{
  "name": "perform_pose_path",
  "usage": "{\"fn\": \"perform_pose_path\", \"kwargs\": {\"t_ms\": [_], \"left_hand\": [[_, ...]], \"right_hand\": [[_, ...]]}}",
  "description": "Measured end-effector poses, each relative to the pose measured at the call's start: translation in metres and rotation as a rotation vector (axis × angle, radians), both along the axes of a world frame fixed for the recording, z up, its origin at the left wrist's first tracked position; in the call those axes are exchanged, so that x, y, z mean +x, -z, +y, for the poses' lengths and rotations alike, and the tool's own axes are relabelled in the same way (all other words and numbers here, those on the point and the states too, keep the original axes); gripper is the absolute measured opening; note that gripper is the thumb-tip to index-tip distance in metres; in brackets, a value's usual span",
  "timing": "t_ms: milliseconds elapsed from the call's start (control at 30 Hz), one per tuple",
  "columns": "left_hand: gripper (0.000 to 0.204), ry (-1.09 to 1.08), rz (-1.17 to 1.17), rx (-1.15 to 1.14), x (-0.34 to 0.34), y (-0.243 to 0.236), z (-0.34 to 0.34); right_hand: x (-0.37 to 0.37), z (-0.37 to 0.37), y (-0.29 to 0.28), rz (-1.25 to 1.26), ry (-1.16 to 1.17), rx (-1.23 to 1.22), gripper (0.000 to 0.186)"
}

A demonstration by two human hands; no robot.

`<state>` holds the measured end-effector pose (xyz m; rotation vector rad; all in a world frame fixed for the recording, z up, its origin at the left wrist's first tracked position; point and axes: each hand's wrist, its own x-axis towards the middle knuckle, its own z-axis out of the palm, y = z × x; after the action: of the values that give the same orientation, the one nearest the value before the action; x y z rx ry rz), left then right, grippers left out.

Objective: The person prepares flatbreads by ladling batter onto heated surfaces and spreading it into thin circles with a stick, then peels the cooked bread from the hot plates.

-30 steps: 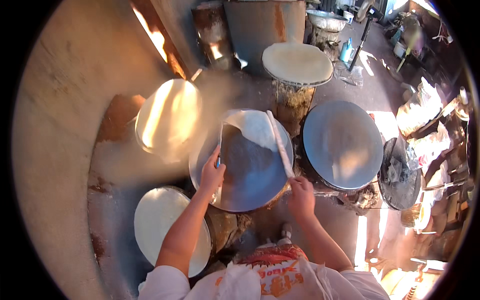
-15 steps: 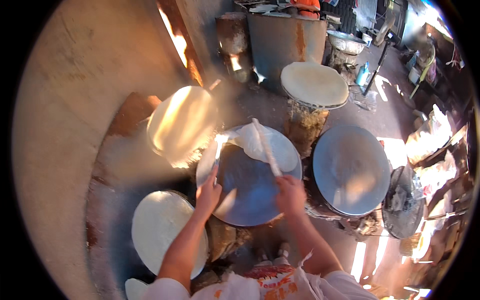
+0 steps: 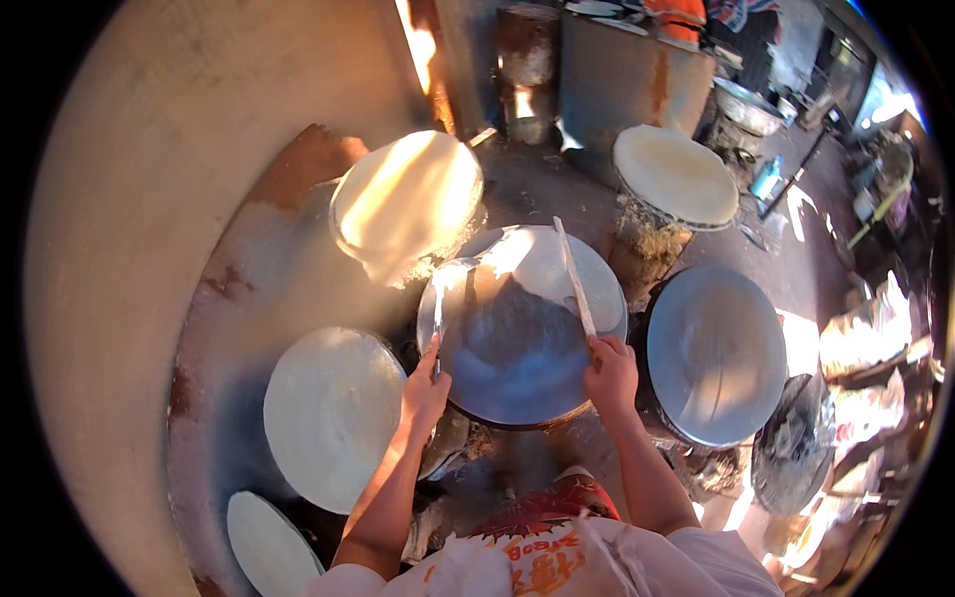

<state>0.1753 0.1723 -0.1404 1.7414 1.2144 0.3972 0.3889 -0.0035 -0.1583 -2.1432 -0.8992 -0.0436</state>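
Observation:
In front of me is a round dark griddle point(image 3: 512, 373) with a thin pale sheet of batter point(image 3: 597, 289) over its far part; the near part is bare, dark metal. Closed around a narrow flat spatula point(image 3: 438, 308), my left hand point(image 3: 425, 393) is at the griddle's left edge. The spatula's far end lies in bright glare over the left rim. My right hand point(image 3: 611, 373) grips a long wooden stick point(image 3: 573, 274) at its near end, by the right rim. The stick points away across the pale sheet; whether it touches the sheet, I cannot tell.
Pale-covered round griddles stand far left point(image 3: 408, 194), near left point(image 3: 333, 418), lower left point(image 3: 264, 547) and far right point(image 3: 676, 176). A bare grey griddle point(image 3: 714, 353) is on the right, beside a dark round lid point(image 3: 793, 448). A large metal drum point(image 3: 632, 85) stands behind.
The view has shifted, so the griddles appear elsewhere in the picture. The pale sheet, raised and bunched beside the stick before, now looks flatter. Both hands keep their tools.

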Motion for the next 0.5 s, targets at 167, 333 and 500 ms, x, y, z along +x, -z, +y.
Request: {"fn": "perform_pose_path", "kwargs": {"t_ms": [167,333,500], "left_hand": [[0.061,-0.148,-0.009,0.051,0.009,0.001,-0.039],[0.059,-0.314,-0.098,0.048,0.013,-0.003,-0.088],[0.056,-0.477,-0.137,-0.044,0.025,-0.019,-0.123]], "right_hand": [[0.026,0.04,0.01,-0.01,-0.291,-0.072,0.041],[0.034,0.056,0.012,-0.042,-0.565,-0.126,0.038],[0.064,0.043,-0.002,-0.175,-0.756,-0.026,0.04]]}}
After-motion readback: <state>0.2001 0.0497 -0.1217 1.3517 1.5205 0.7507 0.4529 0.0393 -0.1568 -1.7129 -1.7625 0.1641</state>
